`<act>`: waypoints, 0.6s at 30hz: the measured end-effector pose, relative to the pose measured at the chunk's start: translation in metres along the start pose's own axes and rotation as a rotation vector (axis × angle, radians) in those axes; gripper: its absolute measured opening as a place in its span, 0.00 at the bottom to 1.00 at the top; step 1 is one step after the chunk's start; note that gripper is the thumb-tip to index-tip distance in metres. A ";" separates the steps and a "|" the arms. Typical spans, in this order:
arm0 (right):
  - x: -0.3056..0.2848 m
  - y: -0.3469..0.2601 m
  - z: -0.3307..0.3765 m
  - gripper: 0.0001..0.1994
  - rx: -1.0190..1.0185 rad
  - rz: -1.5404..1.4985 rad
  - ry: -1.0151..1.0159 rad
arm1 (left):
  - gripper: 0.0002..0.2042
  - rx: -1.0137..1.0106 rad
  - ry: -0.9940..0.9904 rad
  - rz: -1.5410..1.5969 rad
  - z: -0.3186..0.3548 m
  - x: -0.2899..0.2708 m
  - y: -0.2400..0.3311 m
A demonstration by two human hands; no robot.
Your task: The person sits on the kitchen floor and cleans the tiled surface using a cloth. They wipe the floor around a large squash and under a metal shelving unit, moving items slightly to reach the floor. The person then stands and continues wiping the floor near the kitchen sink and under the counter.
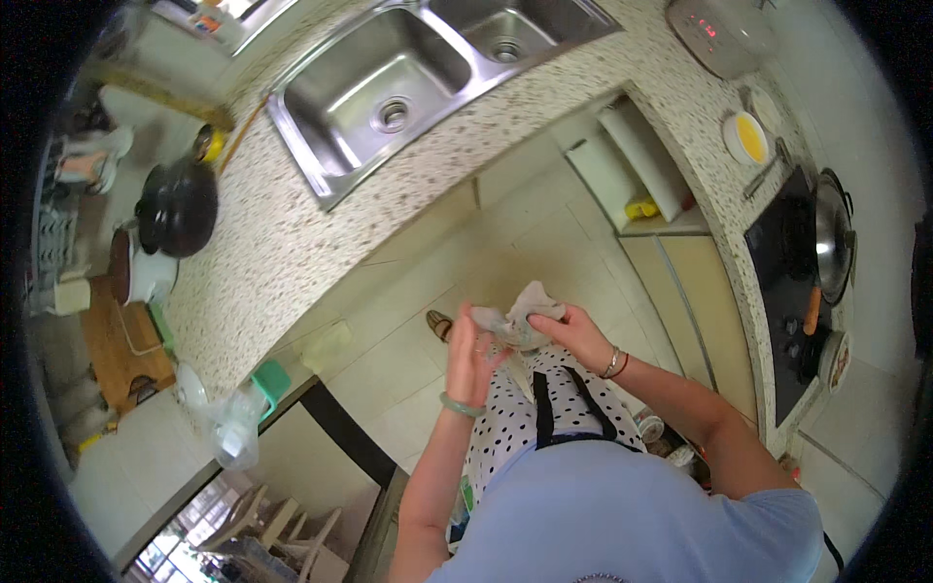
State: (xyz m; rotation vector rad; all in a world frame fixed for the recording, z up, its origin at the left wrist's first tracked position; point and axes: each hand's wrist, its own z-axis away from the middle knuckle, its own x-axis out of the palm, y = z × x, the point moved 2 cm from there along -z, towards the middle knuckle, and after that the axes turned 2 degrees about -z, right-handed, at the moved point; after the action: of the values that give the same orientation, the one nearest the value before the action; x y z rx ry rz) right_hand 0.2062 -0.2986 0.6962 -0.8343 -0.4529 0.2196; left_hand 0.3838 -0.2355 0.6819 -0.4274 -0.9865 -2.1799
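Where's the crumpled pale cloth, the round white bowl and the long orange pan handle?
Crumpled pale cloth (pixel 522 313): head view, its bunched middle.
Round white bowl with yellow contents (pixel 730 139): head view, its left side.
Long orange pan handle (pixel 812 311): head view, its middle.

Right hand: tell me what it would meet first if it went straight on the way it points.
The cloth that the right hand pinches comes first; beyond it, the left hand looks close to that line, though depth is unclear.

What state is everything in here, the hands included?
Pale cloth: crumpled
Right hand: gripping the cloth
Left hand: beside the cloth, contact unclear
Countertop appliance: display lit
White bowl: holding something yellow
Undercounter cabinet: open
Sink: no standing water visible
Metal pan: on black cooktop
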 end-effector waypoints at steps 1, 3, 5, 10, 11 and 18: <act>-0.014 0.022 0.000 0.18 -0.013 -0.115 0.014 | 0.31 -0.084 -0.073 0.080 -0.006 0.014 -0.017; -0.034 0.038 0.013 0.19 0.038 -0.008 0.062 | 0.28 -0.156 -0.165 0.089 -0.016 0.038 -0.049; -0.059 0.053 0.020 0.21 0.026 0.111 0.053 | 0.25 -0.115 -0.200 -0.051 -0.025 0.058 -0.077; -0.098 0.059 0.009 0.23 0.103 0.131 0.196 | 0.18 -0.178 -0.031 0.001 -0.052 0.050 -0.121; -0.105 0.063 0.006 0.23 0.134 0.147 0.203 | 0.18 -0.197 0.003 -0.013 -0.058 0.045 -0.126; -0.133 0.143 -0.061 0.16 0.243 -0.002 0.215 | 0.28 -0.272 0.112 -0.182 -0.123 -0.018 -0.145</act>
State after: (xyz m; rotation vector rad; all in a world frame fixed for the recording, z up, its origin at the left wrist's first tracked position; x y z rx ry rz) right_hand 0.1154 -0.2935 0.5130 -0.6109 -0.2199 0.1768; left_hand 0.2920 -0.2522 0.5148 -0.3461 -0.6923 -2.4860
